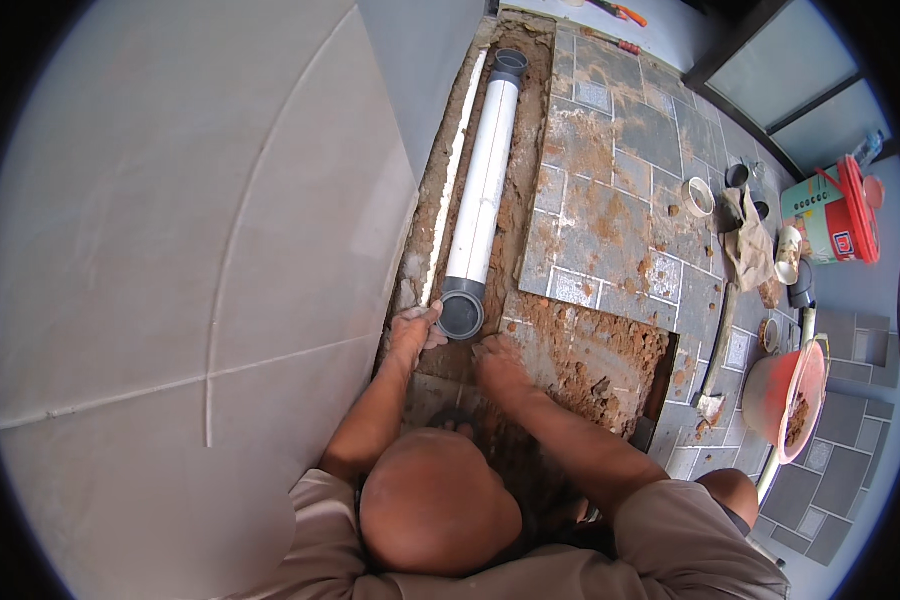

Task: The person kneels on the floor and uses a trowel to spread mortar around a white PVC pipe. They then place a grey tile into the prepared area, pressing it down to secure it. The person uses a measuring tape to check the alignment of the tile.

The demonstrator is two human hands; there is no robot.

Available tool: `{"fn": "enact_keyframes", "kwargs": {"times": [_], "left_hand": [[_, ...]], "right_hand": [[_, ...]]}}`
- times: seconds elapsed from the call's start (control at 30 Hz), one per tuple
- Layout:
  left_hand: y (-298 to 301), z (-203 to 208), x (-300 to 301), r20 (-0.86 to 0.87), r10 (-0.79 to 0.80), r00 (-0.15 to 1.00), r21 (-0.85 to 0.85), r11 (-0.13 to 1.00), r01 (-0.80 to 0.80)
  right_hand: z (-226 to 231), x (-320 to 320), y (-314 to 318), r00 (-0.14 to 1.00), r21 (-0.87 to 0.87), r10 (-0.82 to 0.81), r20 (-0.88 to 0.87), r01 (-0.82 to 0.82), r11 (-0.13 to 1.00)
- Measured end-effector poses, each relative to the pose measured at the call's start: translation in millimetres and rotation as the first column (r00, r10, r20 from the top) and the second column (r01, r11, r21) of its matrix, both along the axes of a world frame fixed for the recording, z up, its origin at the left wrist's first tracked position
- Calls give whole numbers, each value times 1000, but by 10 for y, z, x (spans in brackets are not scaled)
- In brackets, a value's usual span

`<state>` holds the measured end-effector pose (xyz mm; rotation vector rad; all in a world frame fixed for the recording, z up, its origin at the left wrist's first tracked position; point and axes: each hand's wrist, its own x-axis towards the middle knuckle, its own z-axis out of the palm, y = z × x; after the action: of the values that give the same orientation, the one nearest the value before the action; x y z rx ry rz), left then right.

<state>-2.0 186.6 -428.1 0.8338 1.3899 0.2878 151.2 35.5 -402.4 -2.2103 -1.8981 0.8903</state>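
Brown sleeves (685,530) nearest; R hand (498,362) curled just short of grey fitting (460,312), can't tell if holding anything; L hand (417,330) touches fitting's left rim, grip unclear. Fitting's on near end of white pipe (483,185) in dirt trench (534,130); 2nd grey fitting (510,65) on far end.

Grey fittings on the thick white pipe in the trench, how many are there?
2: the far fitting at the thick white pipe's far end, and the near fitting at its near end, beside the left hand. None seems hidden.
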Motion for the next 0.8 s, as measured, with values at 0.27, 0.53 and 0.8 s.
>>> {"fn": "enact_keyframes", "kwargs": {"times": [0.27, 0.53, 0.8], "left_hand": [[3, -32, 19, -29, -25, 999, 1, 1000, 25], [-58, -479, -30, -105, 34, 994, 194, 981, -13], [-90, -213, -50, -109, 21, 994, 38, 999, -17]], "right_hand": [[341, 107, -470, 975, -51, -185, -127, 180, 982], [663, 1061, -798, 991, -163, 132, 10, -128, 978], [2101, 2478, -1056, 987, -542, 41, 156, 50, 839]]}}
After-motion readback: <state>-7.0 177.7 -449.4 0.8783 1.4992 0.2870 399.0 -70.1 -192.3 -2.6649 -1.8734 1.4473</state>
